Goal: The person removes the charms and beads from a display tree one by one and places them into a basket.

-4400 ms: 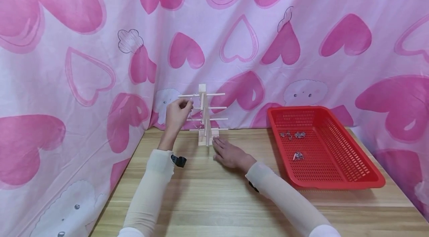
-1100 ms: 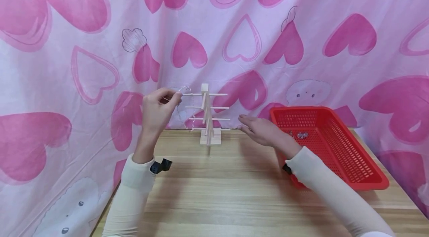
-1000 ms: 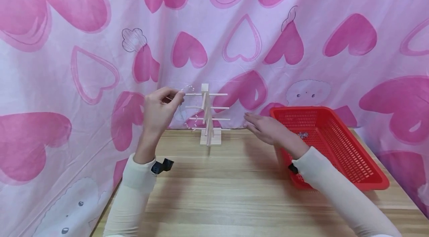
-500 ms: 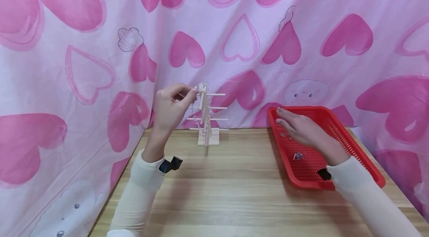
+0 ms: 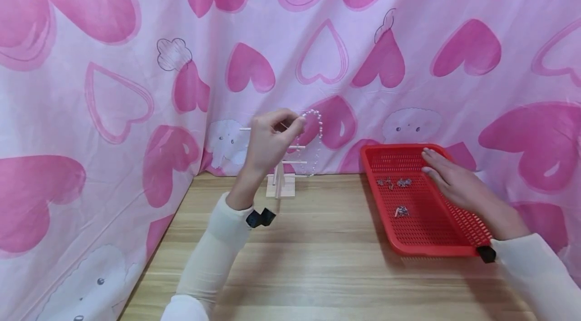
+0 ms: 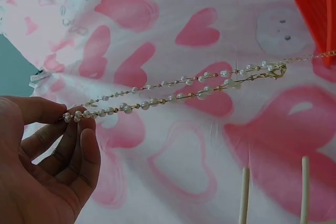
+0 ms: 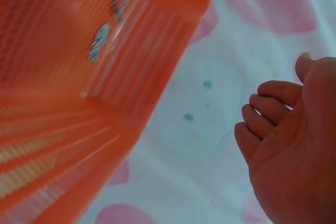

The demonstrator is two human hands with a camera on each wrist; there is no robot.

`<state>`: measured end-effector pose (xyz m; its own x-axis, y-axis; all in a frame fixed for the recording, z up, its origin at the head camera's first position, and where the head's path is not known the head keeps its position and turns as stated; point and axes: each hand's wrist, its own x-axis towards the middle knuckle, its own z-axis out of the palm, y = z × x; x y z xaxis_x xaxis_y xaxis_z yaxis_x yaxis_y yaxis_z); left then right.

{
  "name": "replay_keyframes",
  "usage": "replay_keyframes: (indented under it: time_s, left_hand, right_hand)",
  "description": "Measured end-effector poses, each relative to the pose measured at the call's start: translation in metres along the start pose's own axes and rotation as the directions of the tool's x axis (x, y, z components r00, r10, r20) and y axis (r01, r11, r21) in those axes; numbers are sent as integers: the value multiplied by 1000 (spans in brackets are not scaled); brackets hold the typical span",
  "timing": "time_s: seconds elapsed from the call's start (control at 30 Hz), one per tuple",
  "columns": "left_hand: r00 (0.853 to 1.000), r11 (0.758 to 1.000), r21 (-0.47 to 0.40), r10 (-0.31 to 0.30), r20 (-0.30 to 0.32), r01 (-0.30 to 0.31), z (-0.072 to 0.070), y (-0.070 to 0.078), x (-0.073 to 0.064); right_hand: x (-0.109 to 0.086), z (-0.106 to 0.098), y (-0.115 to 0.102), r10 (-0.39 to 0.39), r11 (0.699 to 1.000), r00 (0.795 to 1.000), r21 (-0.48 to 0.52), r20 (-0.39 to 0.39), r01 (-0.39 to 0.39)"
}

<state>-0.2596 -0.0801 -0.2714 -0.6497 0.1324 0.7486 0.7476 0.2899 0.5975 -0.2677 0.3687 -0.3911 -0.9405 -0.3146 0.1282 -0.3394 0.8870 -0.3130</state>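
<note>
My left hand (image 5: 272, 139) is raised in front of the wooden peg rack (image 5: 280, 191) and pinches a pearl necklace (image 5: 320, 132) between thumb and finger. The necklace hangs as a loop to the right of the rack's pegs. In the left wrist view its white beads on gold wire run from the fingertips to a gold clasp (image 6: 277, 71) and a thin chain. The hand hides much of the rack's upper part. My right hand (image 5: 458, 185) overlaps the right side of the red basket (image 5: 395, 243) in the head view, holding nothing, its fingers relaxed.
Several small silvery clumps, such as one near clump (image 5: 401, 211) and a far clump (image 5: 404, 183), lie in the basket. A wooden table (image 5: 317, 270) bears rack and basket. Behind hangs a pink heart-print curtain (image 5: 290, 59).
My left hand has carried the necklace from the rack's left pegs across to its right side. The right hand has left the rack's base and moved right over the basket.
</note>
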Motion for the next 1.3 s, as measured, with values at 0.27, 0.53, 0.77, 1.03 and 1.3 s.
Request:
replay_keyframes:
  time_s: [0.27, 0.53, 0.77, 1.03, 1.3]
  left_hand:
    - [999, 998, -52, 23, 47, -20, 34, 4, 8]
    - [991, 993, -117, 8, 134, 8, 65, 8, 14]
    - [985, 991, -137, 20, 174, 4, 94, 8, 16]
    - [964, 991, -122, -11, 266, 45, 127, 9, 17]
    - [931, 992, -88, -50, 361, 87, 159, 13, 17]
  right_hand:
    - [-24, 3, 35, 4, 998, 1000, 60, -29, -3]
    - [-39, 7, 61, 28, 998, 999, 62, -31, -26]
    - [-47, 19, 83, 29, 999, 999, 36, -12, -29]
    - [-52, 35, 101, -54, 998, 997, -30, -60, 52]
    - [-50, 44, 112, -36, 999, 999, -23, -41, 35]
